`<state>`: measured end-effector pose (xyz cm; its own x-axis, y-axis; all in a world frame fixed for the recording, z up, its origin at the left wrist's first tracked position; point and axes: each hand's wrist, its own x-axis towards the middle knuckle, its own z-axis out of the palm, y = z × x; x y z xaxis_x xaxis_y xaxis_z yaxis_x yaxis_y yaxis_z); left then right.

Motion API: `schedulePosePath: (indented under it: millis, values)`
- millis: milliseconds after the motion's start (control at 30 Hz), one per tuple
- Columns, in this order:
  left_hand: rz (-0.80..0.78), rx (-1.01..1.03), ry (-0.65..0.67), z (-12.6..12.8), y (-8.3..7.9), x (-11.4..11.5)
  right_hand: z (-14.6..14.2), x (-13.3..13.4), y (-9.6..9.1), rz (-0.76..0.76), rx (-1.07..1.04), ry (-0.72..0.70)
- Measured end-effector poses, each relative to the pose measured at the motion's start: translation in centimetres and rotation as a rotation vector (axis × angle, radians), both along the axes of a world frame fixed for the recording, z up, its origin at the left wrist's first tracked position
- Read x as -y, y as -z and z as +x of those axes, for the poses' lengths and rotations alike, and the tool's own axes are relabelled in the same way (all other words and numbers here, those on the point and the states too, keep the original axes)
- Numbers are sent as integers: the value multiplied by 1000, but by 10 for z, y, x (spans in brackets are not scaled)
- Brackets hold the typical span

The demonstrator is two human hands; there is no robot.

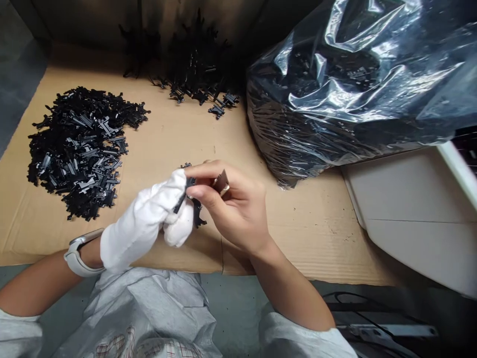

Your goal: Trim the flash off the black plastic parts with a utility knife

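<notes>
- Head camera is looking down on a cardboard sheet (167, 144) that is serving as the work surface.
- Left hand (149, 219), in a white glove, is curling its fingers closed around the lower end of a small black plastic part (194, 211), holding it just above the cardboard near the front edge.
- Right hand (231, 209), bare, is meeting the left one; its thumb and forefinger are pinching together on the upper end of the same part, and the other fingers are folding in behind.
- A small flat tan-grey piece (222, 182) is showing between the right fingers; cannot tell what it is.
- A watch (78, 253) with a pale strap is sitting on the left wrist.
- A loose pile of black parts (80, 149) is lying on the cardboard to the left, well apart from the hands.
- A second heap of parts (194, 69) is sitting at the back in shadow, a few pieces spilling forward.
- A large clear plastic bag (354, 84), full of dark parts, is resting at the right, its lower edge overlapping the cardboard.
- A white box (410, 214) is standing just beside the bag, at the right edge.
</notes>
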<state>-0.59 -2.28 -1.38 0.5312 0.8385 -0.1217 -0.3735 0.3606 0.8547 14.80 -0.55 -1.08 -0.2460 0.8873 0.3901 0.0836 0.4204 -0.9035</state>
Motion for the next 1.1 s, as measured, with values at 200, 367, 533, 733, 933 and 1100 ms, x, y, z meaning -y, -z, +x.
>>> schedulePosePath:
  millis: [200, 367, 533, 733, 933, 1100]
  values:
    - [-270, 190, 177, -1, -13, -4, 2, -3, -1, -182, -82, -78]
    - [-104, -14, 294, -6, -7, -8, 8, -2, -7, -354, -127, -150]
    - [-29, -385, 101, -5, -8, -11, 20, -6, -11, -425, -82, -144]
    - [74, -475, 6, 4, -19, -13, 24, -9, -14, -393, 132, -73]
    - [176, -525, 29, 7, -24, -15, 27, -9, -7, -387, 48, -119]
    - [288, -573, -126, 6, -24, -14, 31, -6, 3, -73, 81, 34]
